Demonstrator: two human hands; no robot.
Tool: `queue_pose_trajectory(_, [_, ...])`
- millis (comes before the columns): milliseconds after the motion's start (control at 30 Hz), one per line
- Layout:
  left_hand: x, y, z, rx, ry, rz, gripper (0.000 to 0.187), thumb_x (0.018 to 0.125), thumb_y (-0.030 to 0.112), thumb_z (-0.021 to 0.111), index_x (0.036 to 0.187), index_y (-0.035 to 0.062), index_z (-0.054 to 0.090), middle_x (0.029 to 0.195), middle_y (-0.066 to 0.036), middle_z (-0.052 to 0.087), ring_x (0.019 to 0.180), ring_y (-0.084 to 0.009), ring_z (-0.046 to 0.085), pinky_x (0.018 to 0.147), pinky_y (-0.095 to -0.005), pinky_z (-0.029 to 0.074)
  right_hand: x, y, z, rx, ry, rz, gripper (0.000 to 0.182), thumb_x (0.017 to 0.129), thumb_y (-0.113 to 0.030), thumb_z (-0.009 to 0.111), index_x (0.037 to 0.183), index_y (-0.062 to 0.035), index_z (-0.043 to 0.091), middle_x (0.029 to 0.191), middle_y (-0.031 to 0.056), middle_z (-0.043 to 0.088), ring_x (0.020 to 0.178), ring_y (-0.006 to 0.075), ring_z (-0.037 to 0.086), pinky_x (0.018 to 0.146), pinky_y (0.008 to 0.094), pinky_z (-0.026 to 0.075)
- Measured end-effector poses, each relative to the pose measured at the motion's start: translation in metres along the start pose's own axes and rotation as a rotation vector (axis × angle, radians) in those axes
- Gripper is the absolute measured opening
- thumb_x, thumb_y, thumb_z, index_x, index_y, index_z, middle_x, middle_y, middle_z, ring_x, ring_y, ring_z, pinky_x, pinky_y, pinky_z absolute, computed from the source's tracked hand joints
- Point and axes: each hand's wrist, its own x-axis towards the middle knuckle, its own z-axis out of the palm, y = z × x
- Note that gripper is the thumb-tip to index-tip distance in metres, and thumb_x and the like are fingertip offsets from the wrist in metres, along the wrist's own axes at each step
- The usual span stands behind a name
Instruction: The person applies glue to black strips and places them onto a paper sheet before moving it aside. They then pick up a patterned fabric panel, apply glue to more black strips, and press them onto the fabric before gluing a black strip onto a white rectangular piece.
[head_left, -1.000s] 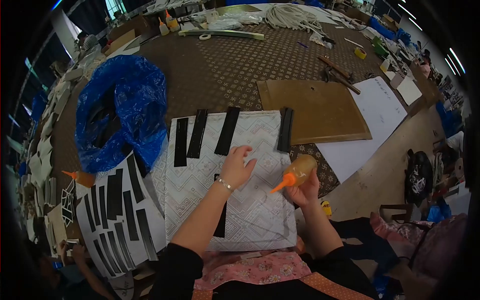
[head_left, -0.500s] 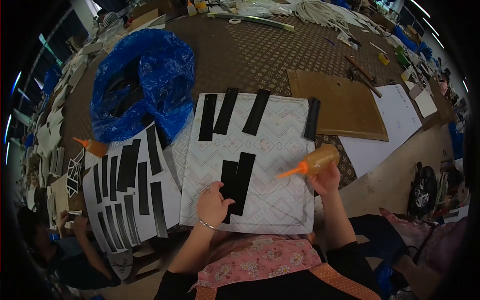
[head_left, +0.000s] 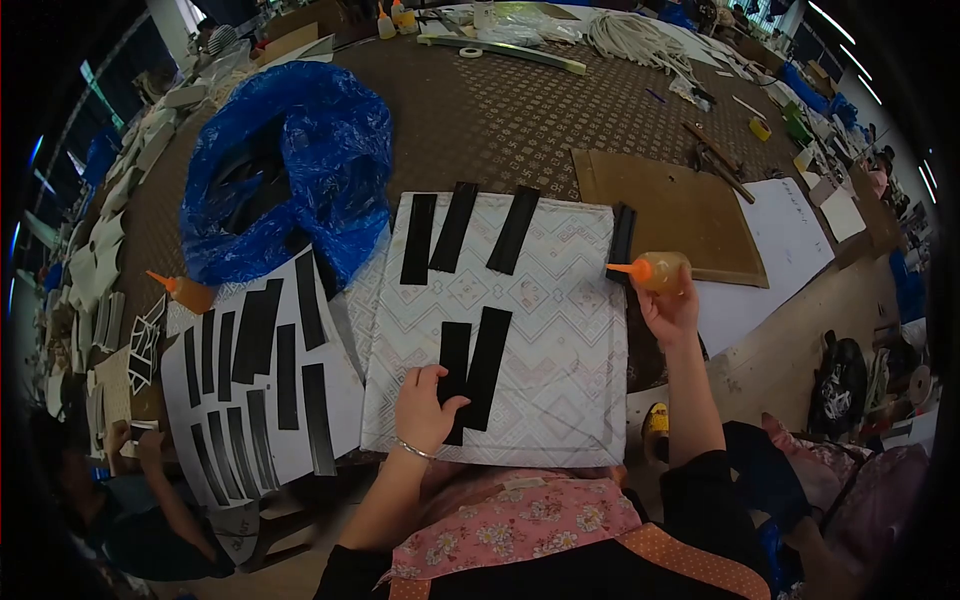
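Observation:
My left hand (head_left: 424,412) lies at the near left of a white patterned board, thumb and fingers closed on the edge of a black strip (head_left: 455,350). A second black strip (head_left: 490,360) lies just right of it, with a narrow gap between their upper parts. Above the board's right edge, my right hand (head_left: 670,312) grips an amber squeeze bottle (head_left: 662,272) with an orange nozzle pointing left. Beneath the nozzle, another black strip (head_left: 622,235) lies along the edge of the patterned board (head_left: 560,390). Several more strips (head_left: 515,230) lie across the board's far part.
At left, a white sheet (head_left: 345,400) carries several black strips. Beyond it are a blue plastic bag (head_left: 340,130) and another amber bottle (head_left: 190,292). A brown board (head_left: 670,210) and a hammer (head_left: 715,150) lie at right. A co-worker's hands (head_left: 135,445) show at far left.
My right hand has raised the bottle up and right, to the board's edge. The strip under my left hand has shifted slightly left, away from the strip beside it.

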Motion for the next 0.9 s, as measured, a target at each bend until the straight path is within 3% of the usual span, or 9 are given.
queue_pose_trajectory(100, [0.001, -0.001, 0.000, -0.015, 0.011, 0.032, 0.045, 0.062, 0.016, 0.074, 0.098, 0.0028, 0.051, 0.091, -0.013, 0.051, 0.084, -0.0316, 0.051, 0.072, -0.0373, 0.044, -0.003, 0.002, 0.002, 0.044, -0.021, 0.046, 0.048, 0.083, -0.037, 0.056, 0.117, -0.0048, 0.045, 0.118, 0.0118, 0.049, 0.109, 0.0287, 0.049, 0.091, 0.0379, 0.045])
queue_pose_trajectory(167, [0.003, 0.005, -0.004, -0.013, -0.095, -0.121, 0.048, 0.061, 0.015, 0.075, 0.100, 0.0029, 0.050, 0.089, -0.012, 0.050, 0.081, -0.0299, 0.051, 0.070, -0.0369, 0.044, -0.008, 0.007, -0.002, 0.155, 0.008, 0.027, 0.050, 0.082, -0.038, 0.058, 0.117, -0.0051, 0.045, 0.116, 0.0113, 0.050, 0.106, 0.0278, 0.051, 0.088, 0.0360, 0.046])
queue_pose_trajectory(267, [0.006, 0.005, -0.003, -0.034, -0.131, -0.199, 0.052, 0.060, 0.014, 0.075, 0.103, 0.0028, 0.048, 0.089, -0.013, 0.049, 0.080, -0.0290, 0.050, 0.069, -0.0364, 0.043, -0.011, 0.006, -0.026, 0.315, 0.031, -0.041, 0.056, 0.079, -0.041, 0.059, 0.119, -0.0050, 0.045, 0.113, 0.0110, 0.052, 0.101, 0.0257, 0.052, 0.081, 0.0326, 0.047])
queue_pose_trajectory(400, [0.006, 0.003, 0.000, -0.017, 0.015, -0.042, 0.056, 0.059, 0.013, 0.076, 0.105, 0.0027, 0.046, 0.092, -0.014, 0.048, 0.081, -0.0296, 0.050, 0.067, -0.0364, 0.044, -0.019, 0.008, -0.026, 0.557, 0.127, -0.146, 0.062, 0.076, -0.049, 0.059, 0.118, -0.0048, 0.047, 0.108, 0.0093, 0.053, 0.091, 0.0216, 0.053, 0.072, 0.0291, 0.045])
queue_pose_trajectory(600, [0.005, 0.010, -0.003, -0.015, 0.001, -0.045, 0.058, 0.058, 0.013, 0.076, 0.106, 0.0027, 0.045, 0.095, -0.015, 0.047, 0.081, -0.0301, 0.050, 0.069, -0.0373, 0.045, -0.020, 0.019, -0.009, 0.560, 0.201, -0.204, 0.063, 0.072, -0.057, 0.058, 0.111, -0.0083, 0.050, 0.096, 0.0060, 0.056, 0.075, 0.0165, 0.051, 0.064, 0.0258, 0.042])
queue_pose_trajectory(700, [0.005, 0.013, -0.002, -0.002, 0.017, -0.056, 0.058, 0.058, 0.012, 0.076, 0.107, 0.0035, 0.045, 0.089, -0.013, 0.048, 0.079, -0.0284, 0.050, 0.067, -0.0367, 0.044, -0.021, 0.017, -0.023, 0.584, 0.123, -0.288, 0.064, 0.071, -0.062, 0.056, 0.107, -0.0087, 0.052, 0.091, 0.0051, 0.056, 0.072, 0.0156, 0.050, 0.063, 0.0258, 0.041])
queue_pose_trajectory(833, [0.005, -0.002, 0.004, 0.048, -0.005, -0.062, 0.059, 0.057, 0.010, 0.076, 0.108, 0.0044, 0.046, 0.077, -0.009, 0.047, 0.071, -0.0254, 0.048, 0.059, -0.0331, 0.042, -0.036, 0.019, -0.011, 0.618, 0.186, -0.317, 0.066, 0.072, -0.064, 0.052, 0.102, -0.0058, 0.051, 0.088, 0.0055, 0.056, 0.071, 0.0156, 0.050, 0.063, 0.0256, 0.042])
queue_pose_trajectory(900, [0.005, -0.005, 0.005, 0.040, -0.018, -0.049, 0.060, 0.056, 0.010, 0.076, 0.108, 0.0045, 0.047, 0.073, -0.007, 0.046, 0.067, -0.0240, 0.047, 0.058, -0.0318, 0.041, -0.047, 0.028, 0.005, 0.495, 0.259, -0.209, 0.066, 0.074, -0.064, 0.050, 0.098, -0.0024, 0.051, 0.088, 0.0064, 0.056, 0.071, 0.0158, 0.050, 0.063, 0.0259, 0.043])
